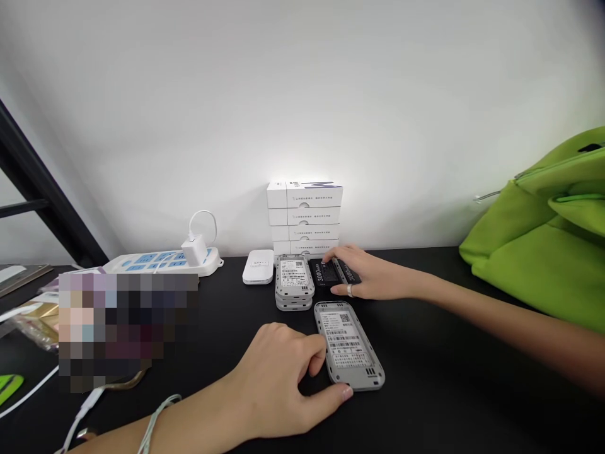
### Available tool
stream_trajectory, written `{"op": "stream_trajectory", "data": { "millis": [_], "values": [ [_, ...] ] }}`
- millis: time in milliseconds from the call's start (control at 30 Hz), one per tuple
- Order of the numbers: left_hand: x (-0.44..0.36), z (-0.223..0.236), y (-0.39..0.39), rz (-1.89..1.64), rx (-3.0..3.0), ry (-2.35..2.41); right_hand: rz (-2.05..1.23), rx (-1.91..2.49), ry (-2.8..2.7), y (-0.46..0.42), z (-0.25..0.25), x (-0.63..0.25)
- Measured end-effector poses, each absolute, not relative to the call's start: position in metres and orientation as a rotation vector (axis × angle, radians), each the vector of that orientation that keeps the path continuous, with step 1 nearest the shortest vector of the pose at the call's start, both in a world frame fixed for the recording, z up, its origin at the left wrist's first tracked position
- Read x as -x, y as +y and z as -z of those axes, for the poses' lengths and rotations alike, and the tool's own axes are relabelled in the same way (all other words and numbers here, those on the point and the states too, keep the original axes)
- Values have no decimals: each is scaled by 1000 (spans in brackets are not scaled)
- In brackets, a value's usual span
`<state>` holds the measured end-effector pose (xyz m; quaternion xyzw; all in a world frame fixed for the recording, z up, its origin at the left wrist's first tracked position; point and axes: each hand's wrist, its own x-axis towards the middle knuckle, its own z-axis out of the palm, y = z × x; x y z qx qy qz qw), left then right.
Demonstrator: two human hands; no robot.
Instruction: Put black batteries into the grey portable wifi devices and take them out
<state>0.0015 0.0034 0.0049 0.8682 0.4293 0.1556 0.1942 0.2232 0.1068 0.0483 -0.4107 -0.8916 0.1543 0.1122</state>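
My left hand (pixel 283 378) grips a grey device with its back cover off (pixel 347 347). Its curled fingers touch the left edge and its thumb lies at the lower edge. The device rests flat on the black table, its open battery bay showing a white label with barcodes. Farther back, my right hand (pixel 355 271) grasps a black battery (pixel 350 272), thumb and fingers bent around it. Another black battery (pixel 324 274), printed 3000, lies just left of it. Beside these is a stack of similar open devices (pixel 293 280).
Behind stand several stacked white boxes (pixel 305 214) against the wall. A white square device (pixel 258 266) lies left of them. Farther left is a power strip (pixel 208 261) with a charger (pixel 193 251). A green bag (pixel 534 233) sits at the right. A blurred area and cables occupy the left.
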Motion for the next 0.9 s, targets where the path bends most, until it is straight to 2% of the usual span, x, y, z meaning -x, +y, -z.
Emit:
{"op": "stream_trajectory", "data": {
  "millis": [133,467,700,900],
  "values": [
    [-1,-4,3,-428,-2444,1200,-474,1225,-2600,108,-48,-220],
    [-3,-4,6,-376,-2432,1247,-830,1060,-2241,91,-32,-238],
    [-6,-6,5,-305,-2424,1284,-958,1127,-2227,40,-28,-240],
    [-6,-5,6,-321,-2444,1289,-978,1139,-2274,37,-25,-242]
  ]
}}
